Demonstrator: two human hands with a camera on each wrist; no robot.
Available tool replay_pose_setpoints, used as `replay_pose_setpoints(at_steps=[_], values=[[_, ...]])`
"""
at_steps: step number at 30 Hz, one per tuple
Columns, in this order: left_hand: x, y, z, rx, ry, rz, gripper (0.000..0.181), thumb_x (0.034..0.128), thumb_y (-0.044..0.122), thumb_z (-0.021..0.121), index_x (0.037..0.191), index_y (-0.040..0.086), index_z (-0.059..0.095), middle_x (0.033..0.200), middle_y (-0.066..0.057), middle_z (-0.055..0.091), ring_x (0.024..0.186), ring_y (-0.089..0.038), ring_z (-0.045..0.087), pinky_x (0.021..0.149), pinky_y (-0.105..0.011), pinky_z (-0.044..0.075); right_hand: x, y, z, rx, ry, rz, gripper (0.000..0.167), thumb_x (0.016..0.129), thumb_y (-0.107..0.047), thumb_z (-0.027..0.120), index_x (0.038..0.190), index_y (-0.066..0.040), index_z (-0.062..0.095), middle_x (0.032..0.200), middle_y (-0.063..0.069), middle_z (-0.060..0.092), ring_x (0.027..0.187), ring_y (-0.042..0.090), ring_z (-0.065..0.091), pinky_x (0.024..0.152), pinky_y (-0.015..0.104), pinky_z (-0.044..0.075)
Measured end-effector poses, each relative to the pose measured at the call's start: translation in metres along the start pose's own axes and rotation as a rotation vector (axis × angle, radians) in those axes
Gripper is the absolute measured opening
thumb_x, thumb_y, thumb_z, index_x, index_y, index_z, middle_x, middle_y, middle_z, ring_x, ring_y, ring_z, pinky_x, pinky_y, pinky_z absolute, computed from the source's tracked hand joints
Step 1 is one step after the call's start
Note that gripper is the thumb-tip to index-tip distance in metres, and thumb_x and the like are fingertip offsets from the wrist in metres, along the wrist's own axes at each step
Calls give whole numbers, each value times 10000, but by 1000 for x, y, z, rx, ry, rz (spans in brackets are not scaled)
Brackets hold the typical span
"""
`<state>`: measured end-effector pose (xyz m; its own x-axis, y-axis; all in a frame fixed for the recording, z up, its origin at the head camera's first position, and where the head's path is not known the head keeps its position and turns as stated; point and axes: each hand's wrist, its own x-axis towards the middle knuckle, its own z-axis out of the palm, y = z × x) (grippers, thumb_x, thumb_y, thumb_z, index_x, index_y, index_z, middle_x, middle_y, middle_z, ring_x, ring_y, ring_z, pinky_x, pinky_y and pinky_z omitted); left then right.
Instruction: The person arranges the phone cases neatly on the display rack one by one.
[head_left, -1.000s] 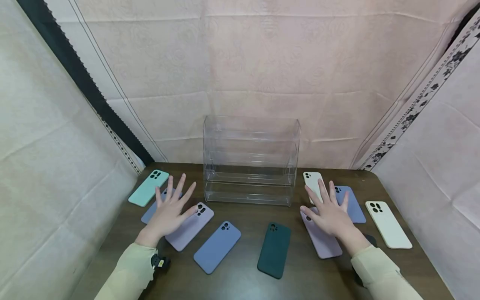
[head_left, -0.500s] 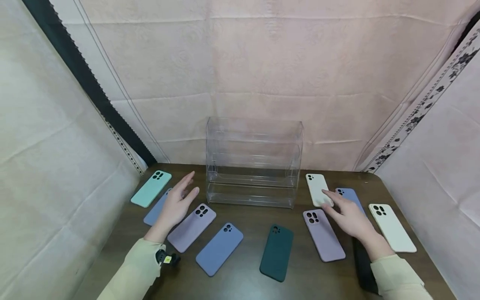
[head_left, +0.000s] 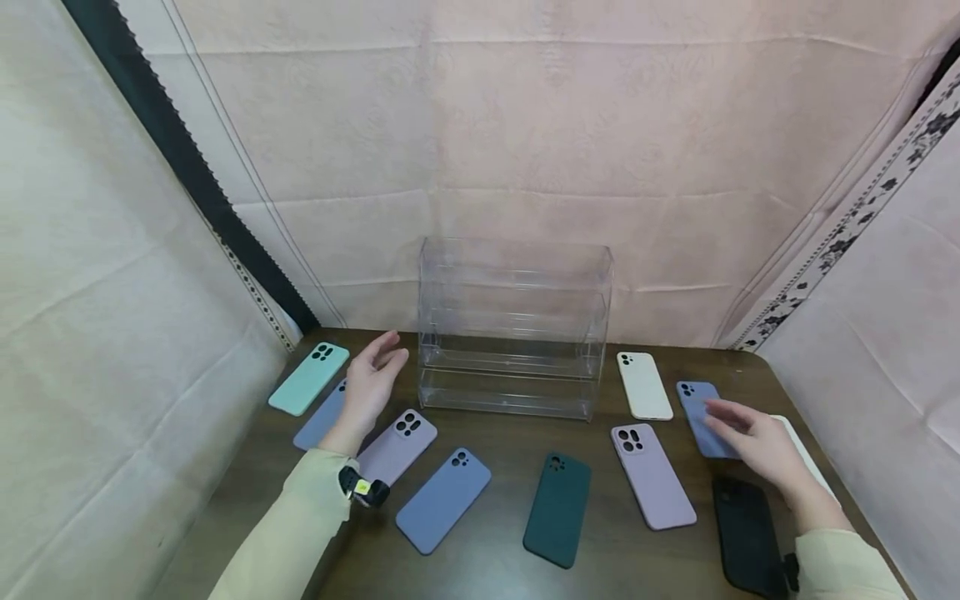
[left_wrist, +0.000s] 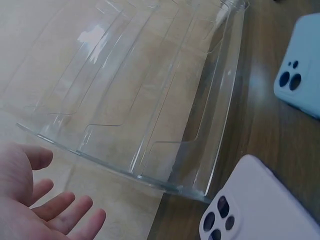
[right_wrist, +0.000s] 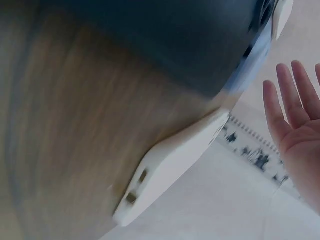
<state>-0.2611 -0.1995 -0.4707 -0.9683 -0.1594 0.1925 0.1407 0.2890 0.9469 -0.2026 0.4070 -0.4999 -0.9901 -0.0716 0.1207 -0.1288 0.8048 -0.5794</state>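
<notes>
Clock = head view, 12 away from the person. Right-side blue case [head_left: 697, 423]: flat on the table [head_left: 615, 550], camera cutouts up, at about 4 from the clear rack [head_left: 517, 392].

Right hand [head_left: 765, 448] comes in from 4, fingertips over that case's right part. Fingers loose, nothing held; contact, can't tell. Risk: thin flat case, little edge to catch, so a sideways push would probably skid it toward the small white case [head_left: 645, 386] at 10. Right-hand white case [head_left: 802, 452] at 4 is half hidden under the hand, easy to bump.

Further out, black case [head_left: 750, 537] at 5: right wrist unit [head_left: 792, 571] just beside it, could drag it if the arm swings.

Left hand [head_left: 369, 385] well apart from the right, also empty, fingers loosely bent. Rack at its 2: see-through edges are easy to misjudge, a knock could shift it. Left wrist unit [head_left: 365, 487] overlaps the left lavender case [head_left: 405, 437] in view, clearance unclear; lowering the wrist could shove it.
</notes>
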Motion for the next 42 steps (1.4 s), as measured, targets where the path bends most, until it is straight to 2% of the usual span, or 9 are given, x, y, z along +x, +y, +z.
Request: replay_pose_setpoints(at_steps=[5,8,12,17,30,35,38,40,42], values=[[6,-2,12,-25,1,-33,495,978,274,677,1438,157,540,1422,-54,574,1234,-213,599,1032,-409,469,-9,20,-14,65,-8,51,569,991,-429,619,1437,-84,540,1323,178,638,990,-174,521,712,129,480],[7,-1,17,-42,-15,-50,503,983,264,670,1452,151,526,1422,-59,578,1254,-220,590,1045,-395,461,-13,32,-20,103,-6,87,617,985,-445,619,1458,-64,506,1350,199,611,963,-249,459,719,114,471],[6,-2,22,-40,-29,-68,492,993,301,651,1454,180,531,1390,-40,610,1258,-195,588,1044,-366,462,-17,44,-24,103,12,126,647,985,-443,622,1466,-32,483,1369,254,577,942,-263,436,702,102,457],[3,-7,28,13,-7,-66,439,983,339,660,1399,213,600,1306,-26,670,1200,-173,626,997,-366,499,-22,57,-27,75,41,161,682,983,-419,636,1487,-3,438,1369,320,542,910,-268,393,671,106,438],[4,-12,29,37,2,47,377,949,196,719,1319,145,666,1208,-66,712,1093,-183,691,886,-272,542,-27,64,-30,118,40,146,759,969,-315,685,1534,30,314,1392,382,473,926,-245,437,668,103,461],[10,-15,31,89,30,116,362,925,169,746,1281,133,694,1160,-59,733,1037,-187,714,845,-289,561,-30,67,-33,102,46,153,790,968,-319,687,1559,3,274,1406,377,463,931,-241,412,673,91,447],[11,-13,32,104,58,128,352,913,152,758,1258,106,707,1136,-64,741,1001,-192,724,826,-321,572,-30,68,-33,86,39,154,796,959,-331,697,1558,-6,287,1405,364,477,934,-235,404,676,88,439],[12,-12,33,111,73,125,345,910,134,758,1249,92,709,1125,-68,743,985,-196,728,818,-344,579,-29,69,-33,67,34,159,802,952,-345,704,1560,-20,294,1405,350,489,961,-189,446,678,86,429],[11,-10,35,121,87,118,336,909,123,757,1241,101,712,1125,-68,743,979,-199,728,812,-360,583,-29,70,-32,56,29,169,820,948,-355,707,1567,-26,281,1412,340,489,1073,-14,579,682,96,425]])
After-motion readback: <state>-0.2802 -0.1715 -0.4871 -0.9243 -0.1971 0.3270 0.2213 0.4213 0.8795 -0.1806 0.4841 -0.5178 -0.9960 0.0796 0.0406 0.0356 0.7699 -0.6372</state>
